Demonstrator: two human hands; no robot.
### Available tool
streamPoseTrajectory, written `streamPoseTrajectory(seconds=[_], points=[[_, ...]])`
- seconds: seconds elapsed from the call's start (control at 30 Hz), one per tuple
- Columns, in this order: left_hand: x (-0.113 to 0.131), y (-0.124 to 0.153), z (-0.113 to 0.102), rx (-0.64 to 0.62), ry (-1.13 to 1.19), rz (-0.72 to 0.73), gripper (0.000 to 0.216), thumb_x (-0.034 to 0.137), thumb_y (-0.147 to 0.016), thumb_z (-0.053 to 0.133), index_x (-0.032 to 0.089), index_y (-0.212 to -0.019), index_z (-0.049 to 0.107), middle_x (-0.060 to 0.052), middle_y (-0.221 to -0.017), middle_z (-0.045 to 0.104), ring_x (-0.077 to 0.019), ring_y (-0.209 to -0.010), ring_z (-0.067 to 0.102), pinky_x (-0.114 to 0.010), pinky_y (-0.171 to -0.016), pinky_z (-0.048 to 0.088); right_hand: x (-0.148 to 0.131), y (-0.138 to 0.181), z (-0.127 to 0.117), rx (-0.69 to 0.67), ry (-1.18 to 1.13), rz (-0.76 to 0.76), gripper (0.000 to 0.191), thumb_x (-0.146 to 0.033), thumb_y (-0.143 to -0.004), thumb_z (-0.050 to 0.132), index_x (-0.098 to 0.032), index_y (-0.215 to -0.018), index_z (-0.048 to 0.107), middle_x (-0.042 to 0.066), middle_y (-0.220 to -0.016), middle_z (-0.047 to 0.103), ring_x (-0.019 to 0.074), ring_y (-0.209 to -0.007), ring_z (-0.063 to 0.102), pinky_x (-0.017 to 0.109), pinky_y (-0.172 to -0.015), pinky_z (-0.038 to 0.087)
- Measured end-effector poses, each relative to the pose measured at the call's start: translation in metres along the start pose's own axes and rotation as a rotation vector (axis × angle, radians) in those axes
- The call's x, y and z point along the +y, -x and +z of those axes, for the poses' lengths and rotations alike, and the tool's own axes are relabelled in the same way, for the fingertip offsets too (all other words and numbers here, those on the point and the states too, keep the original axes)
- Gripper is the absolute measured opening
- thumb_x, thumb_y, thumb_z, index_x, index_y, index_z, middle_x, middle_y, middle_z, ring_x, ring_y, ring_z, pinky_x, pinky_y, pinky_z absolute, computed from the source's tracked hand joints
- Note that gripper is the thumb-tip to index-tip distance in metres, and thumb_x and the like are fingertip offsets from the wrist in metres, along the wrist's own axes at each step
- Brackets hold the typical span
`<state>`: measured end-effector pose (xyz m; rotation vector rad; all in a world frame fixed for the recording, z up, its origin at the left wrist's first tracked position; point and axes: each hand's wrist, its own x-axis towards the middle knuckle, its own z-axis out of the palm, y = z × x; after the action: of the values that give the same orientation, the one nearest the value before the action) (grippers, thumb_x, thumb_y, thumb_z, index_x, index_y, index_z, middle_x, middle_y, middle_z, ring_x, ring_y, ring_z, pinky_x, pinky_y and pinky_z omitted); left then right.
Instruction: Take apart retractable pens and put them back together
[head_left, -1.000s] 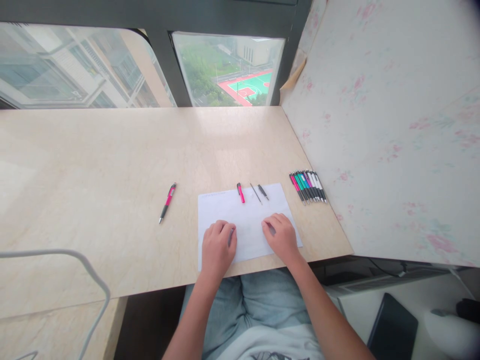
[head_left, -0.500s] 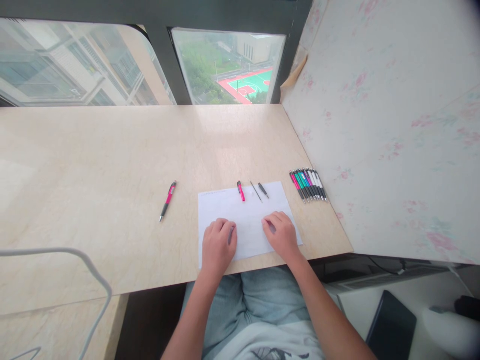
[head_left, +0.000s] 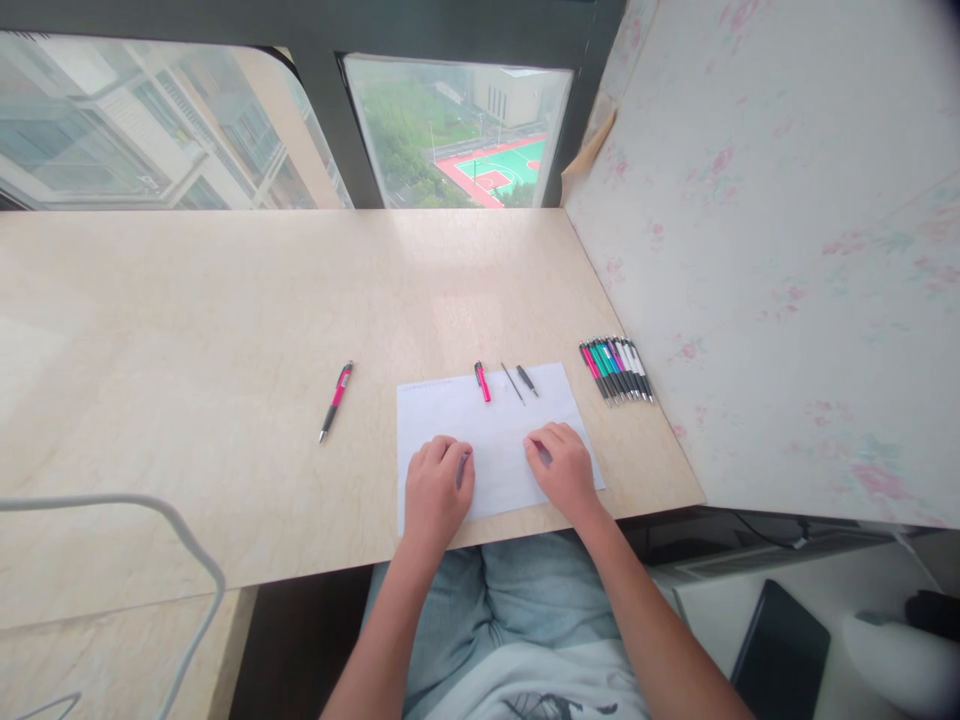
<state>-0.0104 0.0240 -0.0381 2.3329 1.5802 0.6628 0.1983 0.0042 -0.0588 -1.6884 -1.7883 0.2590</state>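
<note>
Barely a flicker since the frame a second ago: the whole view has nudged up a touch, and both hands keep their places. So it looks like a pause, with a pen in pieces at centre frame! Left hand rests on the lower left of the paper, right hand on its lower right, the two well apart, fingers loosely curled. Nothing shows in either; whether anything is tucked beneath, I cannot tell.

Up at the sheet's top edge, three parts side by side: pink barrel, thin refill, black grip section. They're apart from one another, not yet joined. Any move on them would call for a short reach up the frame and a fine pinch, the slim refill probably fussiest and likeliest to roll.

Now the room! Between the hands, a strip of paper leads straight up to the parts. At centre left lies a whole pink pen on the desk, with a broad stretch running up to the window. Tighter at centre right: a row of pens sits near the patterned wall. And watch the desk's front edge, lower centre, just below the sheet; anything rolling that way could drop lapward.
</note>
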Motion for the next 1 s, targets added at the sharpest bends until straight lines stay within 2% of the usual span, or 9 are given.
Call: streamPoseTrajectory(seconds=[0.6, 0.7, 0.77, 0.9, 1.0], points=[[0.0, 0.004, 0.001, 0.028, -0.041, 0.038, 0.012, 0.021, -0.095, 0.05, 0.021, -0.095, 0.062, -0.007, -0.091, 0.064, -0.0228, -0.083, 0.058, -0.038, -0.077, 0.043, -0.004, -0.004, 0.0, -0.018, 0.074, 0.009, 0.017, -0.02, -0.091, 0.053, -0.021, -0.076, 0.062, 0.004, -0.075, 0.065, 0.0205, -0.077, 0.057, 0.033, -0.073, 0.043], [0.001, 0.005, 0.0, 0.034, -0.032, 0.057, 0.012, 0.022, -0.095, 0.05, 0.02, -0.099, 0.061, -0.008, -0.093, 0.065, -0.0235, -0.085, 0.058, -0.039, -0.078, 0.044, -0.016, -0.017, 0.0, -0.051, 0.135, 0.087, 0.016, -0.027, -0.089, 0.058, -0.022, -0.074, 0.061, 0.002, -0.07, 0.064, 0.0184, -0.068, 0.058, 0.03, -0.061, 0.037], [0.001, 0.005, -0.001, 0.058, -0.005, 0.061, 0.013, 0.023, -0.096, 0.051, 0.019, -0.102, 0.061, -0.008, -0.095, 0.065, -0.0238, -0.087, 0.059, -0.039, -0.079, 0.044, -0.028, -0.032, 0.004, -0.063, 0.165, 0.151, 0.011, -0.033, -0.088, 0.062, -0.023, -0.083, 0.064, 0.0, -0.067, 0.064, 0.0175, -0.062, 0.059, 0.029, -0.056, 0.033], [0.0, 0.006, -0.003, 0.128, 0.091, 0.055, 0.015, 0.022, -0.095, 0.053, 0.02, -0.107, 0.061, -0.009, -0.098, 0.066, -0.0236, -0.089, 0.06, -0.039, -0.081, 0.047, -0.052, -0.067, 0.019, -0.113, 0.273, 0.232, 0.022, -0.042, -0.091, 0.061, -0.021, -0.098, 0.064, 0.005, -0.07, 0.068, 0.0207, -0.062, 0.063, 0.03, -0.057, 0.035], [0.0, 0.007, -0.006, 0.186, 0.183, 0.045, 0.017, 0.019, -0.094, 0.054, 0.02, -0.109, 0.061, -0.009, -0.099, 0.066, -0.0225, -0.091, 0.06, -0.037, -0.083, 0.048, -0.063, -0.084, 0.029, -0.188, 0.351, 0.258, 0.026, -0.044, -0.093, 0.058, -0.019, -0.098, 0.064, 0.009, -0.073, 0.07, 0.0227, -0.064, 0.066, 0.031, -0.058, 0.039]])
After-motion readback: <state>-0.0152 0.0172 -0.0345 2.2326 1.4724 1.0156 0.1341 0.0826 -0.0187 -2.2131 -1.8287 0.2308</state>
